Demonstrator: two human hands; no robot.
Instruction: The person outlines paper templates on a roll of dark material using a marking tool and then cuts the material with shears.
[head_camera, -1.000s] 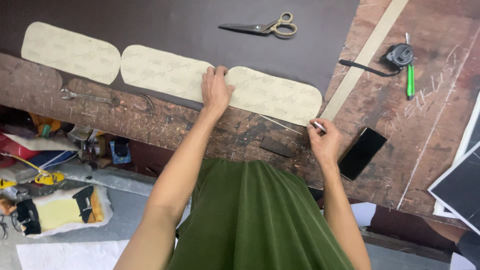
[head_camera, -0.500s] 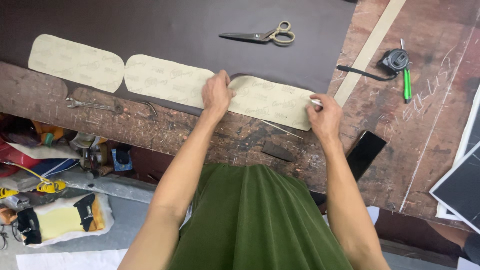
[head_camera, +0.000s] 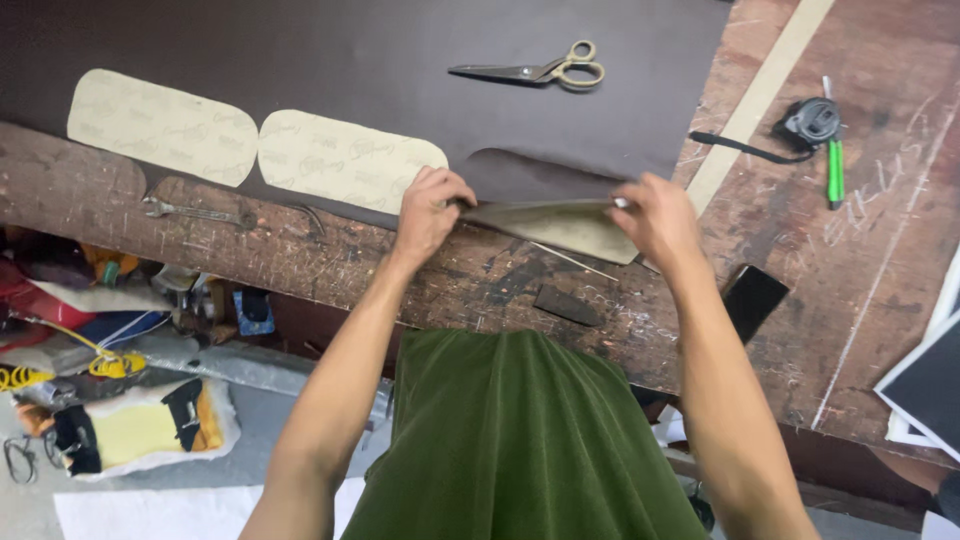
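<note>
1. Left hand – knuckles up, fingers curled down, pinching the left end of a beige pattern piece. Forearm runs straight from the near edge up to the table, wrist slightly bent.
2. Right hand – fingers closed on the right end of the same pattern piece; a thin pale tip shows at its fingertips, too small to tell what it is. Forearm angles in from the near right.
3. The pattern piece is lifted at its far edge and tilted toward the near side, held between both hands, over the near edge of the dark leather sheet. A curved outline shows on the leather just beyond it.
4. Two more beige pieces lie flat on the leather to the left – one just beside the left hand, another further left, their ends nearly touching.
5. Scissors lie on the leather at the far side, well apart from the hands.
6. Right of the leather: tape measure, green pen just beside it, a long pale strip lying diagonally.
7. A black phone lies near the right forearm; a wrench on the bare wood at left.
</note>
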